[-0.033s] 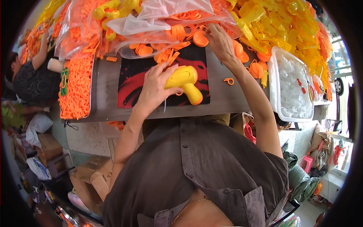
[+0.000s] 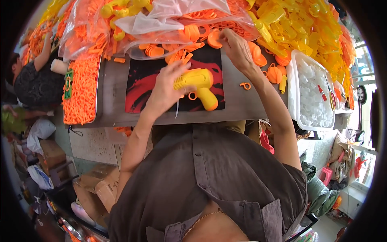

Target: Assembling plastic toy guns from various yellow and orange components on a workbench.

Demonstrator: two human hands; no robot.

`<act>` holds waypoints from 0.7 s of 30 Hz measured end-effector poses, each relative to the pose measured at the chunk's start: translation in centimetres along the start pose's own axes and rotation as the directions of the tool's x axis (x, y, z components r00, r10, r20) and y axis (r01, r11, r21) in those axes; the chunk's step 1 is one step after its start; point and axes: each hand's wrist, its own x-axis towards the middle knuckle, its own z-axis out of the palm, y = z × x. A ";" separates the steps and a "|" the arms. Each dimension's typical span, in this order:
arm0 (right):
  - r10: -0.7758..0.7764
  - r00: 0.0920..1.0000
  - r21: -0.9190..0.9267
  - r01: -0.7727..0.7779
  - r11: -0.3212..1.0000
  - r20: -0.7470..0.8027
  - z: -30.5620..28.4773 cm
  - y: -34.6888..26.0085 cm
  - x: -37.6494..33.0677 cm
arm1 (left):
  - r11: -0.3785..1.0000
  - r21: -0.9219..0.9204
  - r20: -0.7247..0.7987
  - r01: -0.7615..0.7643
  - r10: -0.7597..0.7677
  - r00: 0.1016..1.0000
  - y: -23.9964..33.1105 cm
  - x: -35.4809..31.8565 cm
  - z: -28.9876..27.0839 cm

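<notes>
Centrally, the left hand point(image 2: 166, 84) grips a yellow gun-shaped body point(image 2: 203, 84) over a black-and-red mat point(image 2: 141, 88); upper centre, the right hand point(image 2: 238, 50) adjoins an orange disc point(image 2: 214, 39), grip indeterminable; grey table point(image 2: 113, 88) beneath; white tub point(image 2: 293, 88) at right; cardboard box point(image 2: 90, 182) lower left.

Assembly workshop, heaped yellow plastic parts point(image 2: 296, 25), massed orange rings point(image 2: 80, 97), filled white tub point(image 2: 293, 90), cardboard boxes point(image 2: 108, 194), co-worker point(image 2: 35, 85)

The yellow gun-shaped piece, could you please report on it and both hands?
Left hand at rear of yellow piece, grip unclear. Right hand beside orange disc, grip unclear. Piece over patterned mat, loose orange ring right of mat.
</notes>
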 end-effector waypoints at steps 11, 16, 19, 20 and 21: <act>0.041 0.833 0.608 -0.435 0.664 0.551 -4.0 -10.1 -2.6 | 0.802 -0.528 0.046 0.280 -0.303 0.952 1.3 0.1 -1.1; 0.172 0.870 0.532 -0.427 0.731 0.463 -2.5 -9.1 -3.3 | 0.988 -0.008 -0.253 -0.154 0.147 0.956 -1.2 0.4 -0.8; 0.147 0.898 0.414 -0.329 0.848 0.414 -2.3 -9.0 -3.4 | 0.982 -0.182 -0.164 -0.055 0.025 0.986 -2.2 1.2 -0.6; 0.174 0.891 0.430 -0.365 0.826 0.420 -2.2 -8.9 -3.4 | 0.971 -0.240 -0.055 0.009 -0.023 0.998 -2.4 1.5 -0.5; 0.182 0.890 0.425 -0.368 0.827 0.418 -2.1 -8.9 -3.5 | 0.954 -0.289 0.062 0.079 -0.064 0.996 -2.3 1.8 -0.4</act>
